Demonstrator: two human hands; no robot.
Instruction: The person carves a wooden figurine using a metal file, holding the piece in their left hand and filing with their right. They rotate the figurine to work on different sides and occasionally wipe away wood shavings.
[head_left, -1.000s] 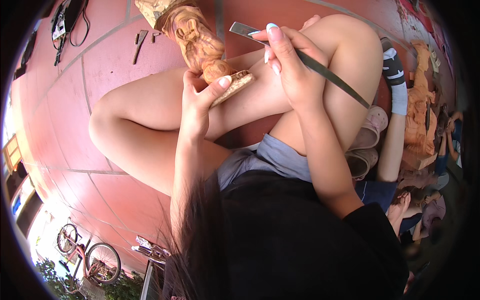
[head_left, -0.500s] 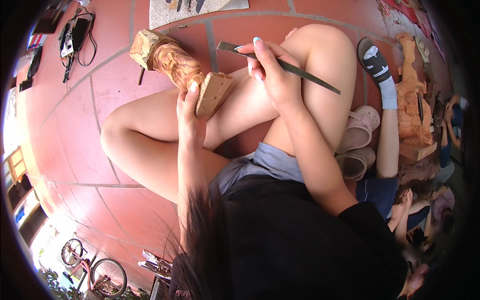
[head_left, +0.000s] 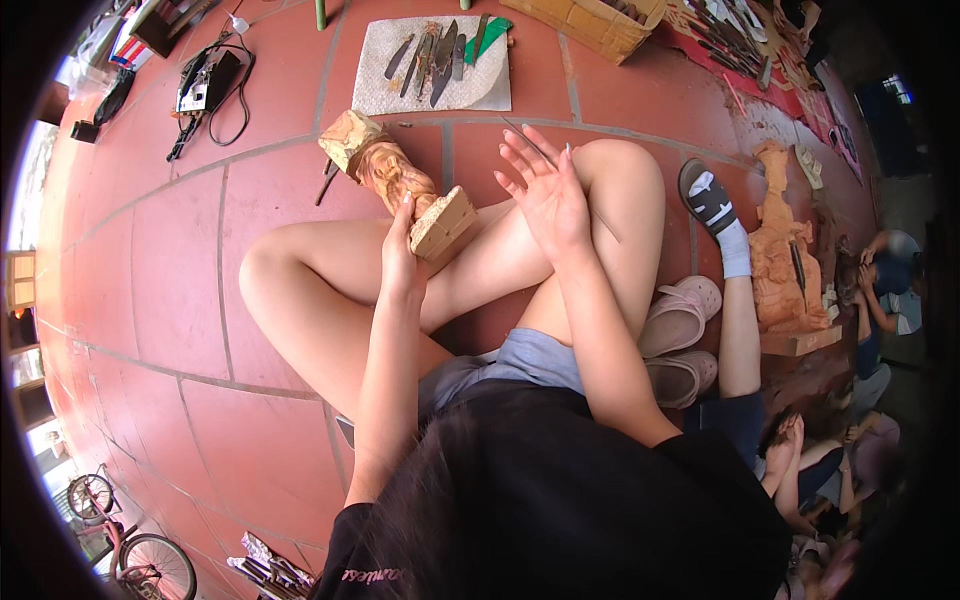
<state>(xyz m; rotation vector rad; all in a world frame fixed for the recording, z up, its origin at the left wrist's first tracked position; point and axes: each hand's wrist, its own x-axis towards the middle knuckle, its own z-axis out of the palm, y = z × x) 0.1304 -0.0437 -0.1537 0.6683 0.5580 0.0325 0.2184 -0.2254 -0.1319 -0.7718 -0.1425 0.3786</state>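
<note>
1. I'm seeing the left hand (head_left: 402,250) clamping its grip on the base end of the wooden carving (head_left: 395,178), which is slanting from above the crossed legs (head_left: 490,240) out over the floor (head_left: 160,300).
2. To the right of the carving, the right hand (head_left: 550,205) is now showing me its open palm, its fingers spreading apart; half a second ago they were curling.
3. The metal tool (head_left: 532,146) is crossing that hand edge-on instead of presenting its broad face. I cannot tell how firmly this grip is closing on it.
4. Beyond the carving, the pale mat (head_left: 385,95) of blades (head_left: 445,65) is now showing whole.
5. I'm judging that cutting is pausing: the tool is staying apart from the carving, which the left hand is steadying.
</note>
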